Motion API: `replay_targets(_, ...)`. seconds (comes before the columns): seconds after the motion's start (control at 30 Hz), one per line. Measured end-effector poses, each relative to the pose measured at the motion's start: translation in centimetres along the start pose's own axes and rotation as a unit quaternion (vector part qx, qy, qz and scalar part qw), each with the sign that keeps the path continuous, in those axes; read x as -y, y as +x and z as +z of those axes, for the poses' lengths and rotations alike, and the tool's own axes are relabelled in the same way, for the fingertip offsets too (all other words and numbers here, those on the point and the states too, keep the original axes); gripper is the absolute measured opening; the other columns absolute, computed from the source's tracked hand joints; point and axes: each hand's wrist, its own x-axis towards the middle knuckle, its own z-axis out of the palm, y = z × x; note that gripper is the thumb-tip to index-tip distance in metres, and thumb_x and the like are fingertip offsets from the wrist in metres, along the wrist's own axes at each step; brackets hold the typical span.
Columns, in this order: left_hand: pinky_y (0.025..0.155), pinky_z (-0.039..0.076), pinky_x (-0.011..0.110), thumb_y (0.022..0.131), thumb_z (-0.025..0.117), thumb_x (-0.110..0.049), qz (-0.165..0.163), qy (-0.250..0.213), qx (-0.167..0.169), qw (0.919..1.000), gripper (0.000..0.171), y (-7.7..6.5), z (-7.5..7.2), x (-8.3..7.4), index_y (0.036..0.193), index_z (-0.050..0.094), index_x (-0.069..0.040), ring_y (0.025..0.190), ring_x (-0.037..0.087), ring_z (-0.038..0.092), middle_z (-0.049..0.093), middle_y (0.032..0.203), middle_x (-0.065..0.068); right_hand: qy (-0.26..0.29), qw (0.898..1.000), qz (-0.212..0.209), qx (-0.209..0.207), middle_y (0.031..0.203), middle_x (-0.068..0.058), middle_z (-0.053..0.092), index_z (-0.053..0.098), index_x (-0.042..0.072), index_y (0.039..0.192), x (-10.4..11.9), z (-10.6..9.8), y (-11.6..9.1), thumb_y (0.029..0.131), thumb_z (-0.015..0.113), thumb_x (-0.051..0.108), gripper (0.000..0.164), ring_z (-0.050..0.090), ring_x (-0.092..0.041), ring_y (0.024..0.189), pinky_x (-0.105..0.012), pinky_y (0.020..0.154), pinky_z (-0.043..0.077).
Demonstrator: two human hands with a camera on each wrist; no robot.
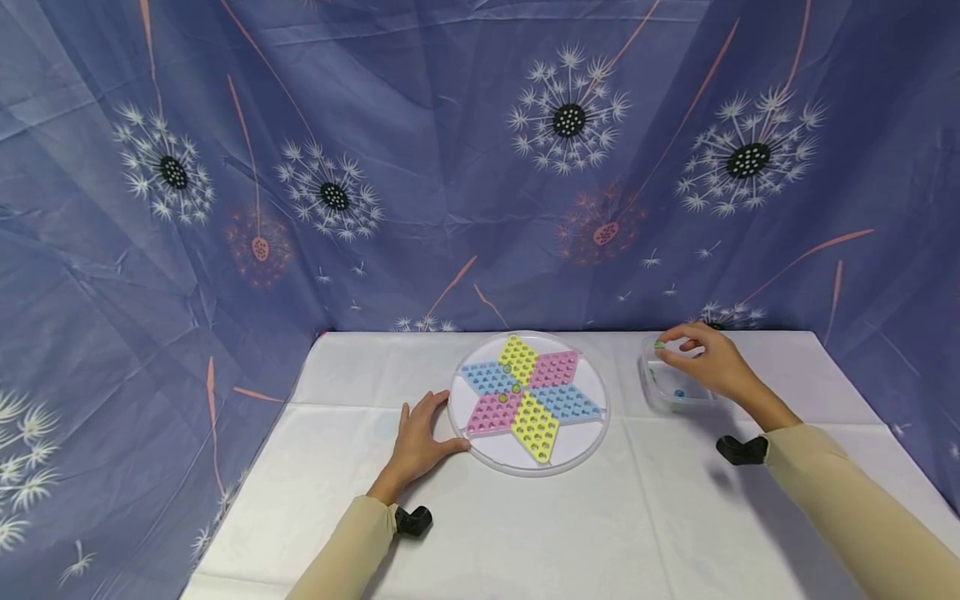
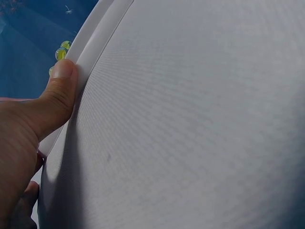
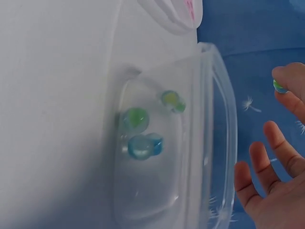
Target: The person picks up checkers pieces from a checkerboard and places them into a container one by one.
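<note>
My left hand (image 1: 417,442) spread at the board (image 1: 574,446), my right hand (image 1: 708,362) pinching a green marble (image 1: 659,344).
Nearest, my left thumb and fingers lie wide against the rim of the board, which sits flat on the white cloth (image 1: 570,542); a nudge from them could jolt the three marbles (image 1: 503,398) near its middle out of place. Farther off to the right, thumb and forefinger hold the green marble up by the clear box (image 1: 681,407); being smooth and round, it could slip if my pinch loosens. A knuckle catching the wall could tip the box and scatter the loose marbles (image 3: 136,119) inside. Behind hangs the dandelion curtain (image 1: 442,150).
</note>
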Motion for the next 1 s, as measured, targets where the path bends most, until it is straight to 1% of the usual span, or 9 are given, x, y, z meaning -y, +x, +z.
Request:
replay_targets(0.2, 0.125, 0.003, 0.064, 0.073, 0.093, -0.037, -0.001, 0.0, 0.001, 1.0, 0.095, 0.1, -0.1, 0.0, 0.149, 0.048, -0.002, 0.148, 0.041, 0.035, 0.052, 0.151, 0.019, -0.007, 1.0, 0.021, 0.005, 0.132, -0.02, 0.056, 0.071, 0.011, 0.123, -1.5, 0.1, -0.1, 0.098, 0.07, 0.039, 0.038, 0.057, -0.04, 0.109, -0.051, 0.078, 0.054)
replay_targets(0.33, 0.124, 0.003, 0.064, 0.073, 0.093, -0.036, -0.001, -0.003, 0.0, 1.0, 0.095, 0.1, -0.1, 0.0, 0.149, 0.049, -0.002, 0.148, 0.041, 0.035, 0.052, 0.151, 0.019, -0.013, 0.999, 0.029, 0.013, 0.133, -0.022, 0.056, 0.071, 0.01, 0.124, -2.0, 0.2, -0.2, 0.098, 0.07, 0.039, 0.038, 0.059, -0.042, 0.109, -0.046, 0.076, 0.054)
replay_targets(0.5, 0.125, 0.003, 0.063, 0.073, 0.093, -0.036, -0.004, -0.003, 0.003, 1.0, 0.094, 0.1, -0.1, 0.0, 0.149, 0.048, -0.003, 0.149, 0.041, 0.035, 0.051, 0.151, 0.019, -0.016, 0.999, 0.037, 0.019, 0.131, -0.021, 0.056, 0.071, 0.01, 0.123, -2.5, 0.3, -0.3, 0.098, 0.07, 0.039, 0.038, 0.06, -0.041, 0.108, -0.041, 0.075, 0.052)
replay_targets(0.7, 0.125, 0.003, 0.064, 0.073, 0.093, -0.036, -0.002, 0.002, 0.003, 1.0, 0.094, 0.0, 0.0, 0.0, 0.149, 0.048, -0.003, 0.148, 0.041, 0.035, 0.051, 0.151, 0.019, -0.014, 0.999, 0.041, 0.025, 0.13, -0.02, 0.057, 0.071, 0.01, 0.122, -2.6, 0.4, -0.3, 0.098, 0.069, 0.041, 0.039, 0.059, -0.042, 0.109, -0.044, 0.077, 0.052)
replay_targets(0.9, 0.125, 0.002, 0.062, 0.073, 0.093, -0.036, -0.007, 0.005, 0.007, 0.9999, 0.094, 0.0, -0.1, 0.0, 0.15, 0.048, -0.003, 0.149, 0.04, 0.034, 0.051, 0.152, 0.018, -0.015, 0.999, 0.04, 0.023, 0.128, -0.022, 0.057, 0.07, 0.008, 0.122, -2.6, 0.6, -0.4, 0.099, 0.069, 0.04, 0.039, 0.059, -0.043, 0.109, -0.042, 0.077, 0.052)
replay_targets(1.0, 0.125, 0.003, 0.063, 0.073, 0.093, -0.035, -0.005, 0.003, 0.005, 1.0, 0.094, 0.0, -0.1, 0.0, 0.149, 0.048, -0.002, 0.148, 0.041, 0.035, 0.051, 0.151, 0.019, -0.017, 0.999, 0.044, 0.025, 0.13, -0.022, 0.056, 0.07, 0.009, 0.123, -2.6, 0.7, -0.4, 0.099, 0.068, 0.041, 0.04, 0.059, -0.043, 0.11, -0.045, 0.078, 0.054)
